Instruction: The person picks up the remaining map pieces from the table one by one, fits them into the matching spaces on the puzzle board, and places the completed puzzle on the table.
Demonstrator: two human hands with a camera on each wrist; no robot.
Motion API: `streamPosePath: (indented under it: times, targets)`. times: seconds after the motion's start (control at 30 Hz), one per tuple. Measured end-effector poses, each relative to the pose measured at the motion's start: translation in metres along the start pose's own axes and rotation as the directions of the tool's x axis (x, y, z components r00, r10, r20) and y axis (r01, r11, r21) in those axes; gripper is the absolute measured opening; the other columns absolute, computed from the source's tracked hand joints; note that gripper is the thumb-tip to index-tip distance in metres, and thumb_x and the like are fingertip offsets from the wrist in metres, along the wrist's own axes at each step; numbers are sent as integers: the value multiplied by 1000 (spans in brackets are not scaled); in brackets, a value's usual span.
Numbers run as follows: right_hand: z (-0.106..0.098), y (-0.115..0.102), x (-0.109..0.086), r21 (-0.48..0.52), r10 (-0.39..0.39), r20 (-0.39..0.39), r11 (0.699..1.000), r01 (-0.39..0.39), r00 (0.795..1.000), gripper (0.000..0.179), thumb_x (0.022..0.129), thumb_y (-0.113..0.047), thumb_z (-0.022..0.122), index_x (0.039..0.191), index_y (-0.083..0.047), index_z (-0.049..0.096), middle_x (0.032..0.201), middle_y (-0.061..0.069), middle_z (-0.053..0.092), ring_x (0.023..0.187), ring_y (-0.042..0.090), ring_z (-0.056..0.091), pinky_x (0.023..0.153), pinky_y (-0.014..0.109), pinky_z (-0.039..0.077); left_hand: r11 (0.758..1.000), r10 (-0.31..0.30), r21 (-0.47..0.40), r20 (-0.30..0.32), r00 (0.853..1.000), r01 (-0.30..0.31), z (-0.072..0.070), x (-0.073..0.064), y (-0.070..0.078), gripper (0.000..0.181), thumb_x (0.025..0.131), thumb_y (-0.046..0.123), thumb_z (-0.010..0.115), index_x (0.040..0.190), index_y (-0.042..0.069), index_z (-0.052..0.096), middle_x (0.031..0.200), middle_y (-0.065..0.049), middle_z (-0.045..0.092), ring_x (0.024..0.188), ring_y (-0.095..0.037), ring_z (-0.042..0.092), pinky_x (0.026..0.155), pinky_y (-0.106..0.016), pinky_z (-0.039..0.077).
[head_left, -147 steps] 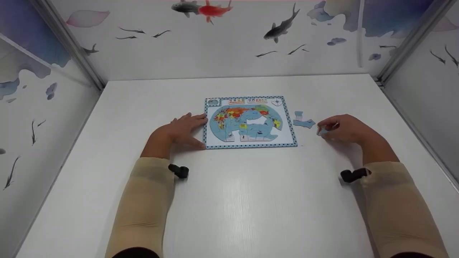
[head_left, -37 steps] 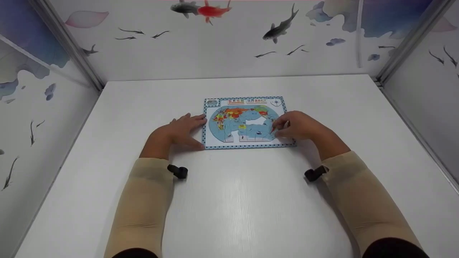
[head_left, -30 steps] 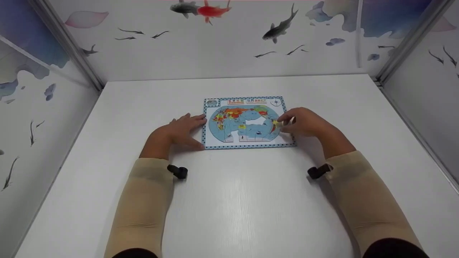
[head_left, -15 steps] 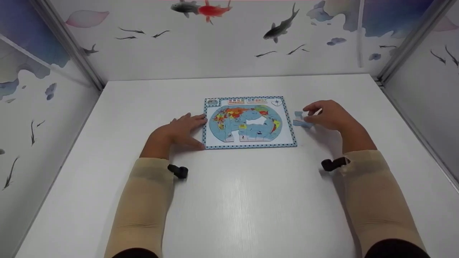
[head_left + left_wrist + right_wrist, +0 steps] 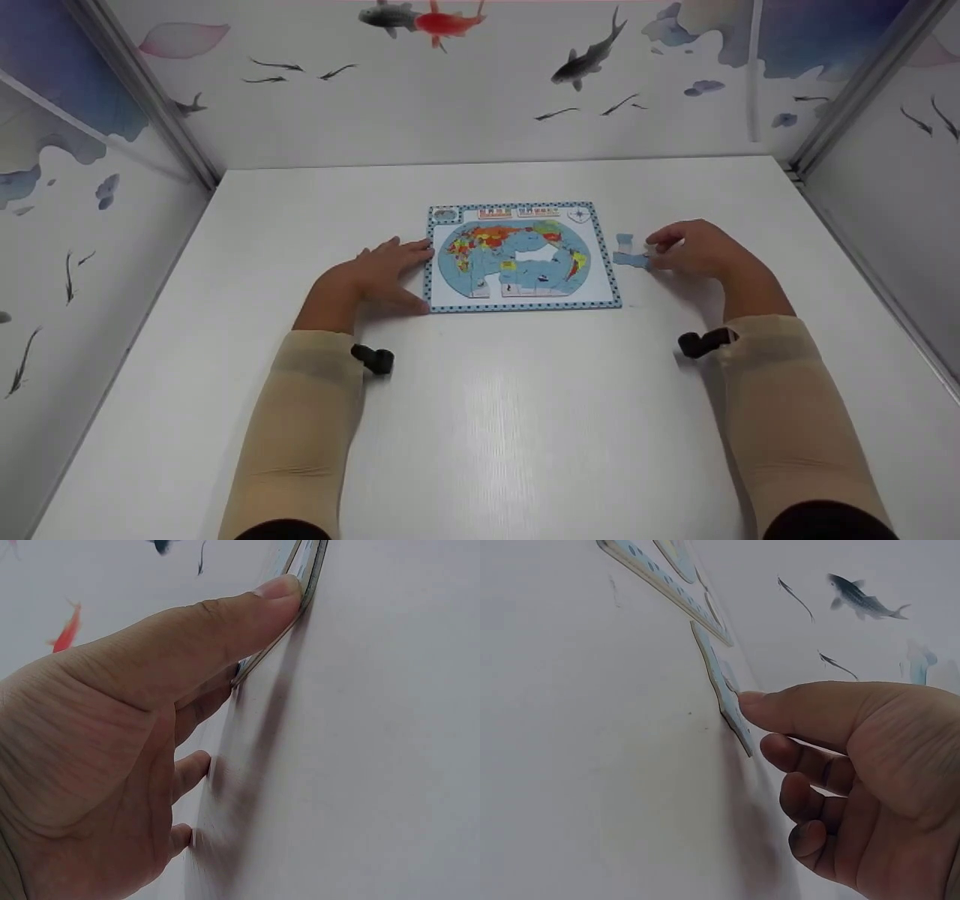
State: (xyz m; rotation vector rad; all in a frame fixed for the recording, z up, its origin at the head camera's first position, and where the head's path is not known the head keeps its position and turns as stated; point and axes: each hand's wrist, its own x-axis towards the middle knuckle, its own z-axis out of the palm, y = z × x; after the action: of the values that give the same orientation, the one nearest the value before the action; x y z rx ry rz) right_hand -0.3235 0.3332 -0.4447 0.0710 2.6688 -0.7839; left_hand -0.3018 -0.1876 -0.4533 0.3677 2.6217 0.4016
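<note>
A world map puzzle board (image 5: pixel 525 306) with a dotted blue border lies on the table, white gaps showing in its map. My left hand (image 5: pixel 386 274) spreads along the board's left edge; in the left wrist view its thumb (image 5: pixel 279 596) presses on the rim. Right of the board lie two loose parts: a long blue puzzle piece (image 5: pixel 628 259) and a smaller pale-blue puzzle piece (image 5: pixel 624 241). My right hand (image 5: pixel 701 247) is over the long piece's right end. In the right wrist view the thumb (image 5: pixel 754 709) touches that piece, with the other fingers bent and apart from the thumb.
The white table (image 5: pixel 495 420) is bordered by a back wall (image 5: pixel 480 112) and side walls printed with fish and blue washes. Small black cameras (image 5: pixel 375 360) sit at both wrists, close over the tabletop.
A yellow and red piece now fills the map's right side, where my right hand was working. That hand has let go and moved right to the loose pieces. The left hand stays put.
</note>
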Motion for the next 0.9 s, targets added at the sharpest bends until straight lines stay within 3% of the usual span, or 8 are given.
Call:
streamPosePath:
  times: [0.33,0.6,0.9]
  targets:
    - [3,-2,0,-30,32,35,999,-31,999,60,93,-40,83,145,-18,63,145,16,60,124,37,53,112,61,48,1000,-2,0,2,1000,2,0,0,-1,111,79,52,89,169,48,24,181,18,13,172,-27,-5,136,-65,0]
    - [4,-5,-3,-60,22,32,998,-20,999,60,92,-38,83,141,-11,63,137,18,61,117,36,54,104,56,51,1000,-2,-3,3,1000,2,0,0,-2,109,81,54,88,168,49,23,181,19,12,172,-27,-6,136,-67,1]
    - [5,-6,0,-45,30,19,999,-29,999,57,93,-36,83,140,-11,63,135,17,62,117,36,55,103,52,53,1000,-5,-9,12,1000,5,0,0,-3,106,83,55,86,168,50,23,181,19,11,172,-28,-6,133,-72,5]
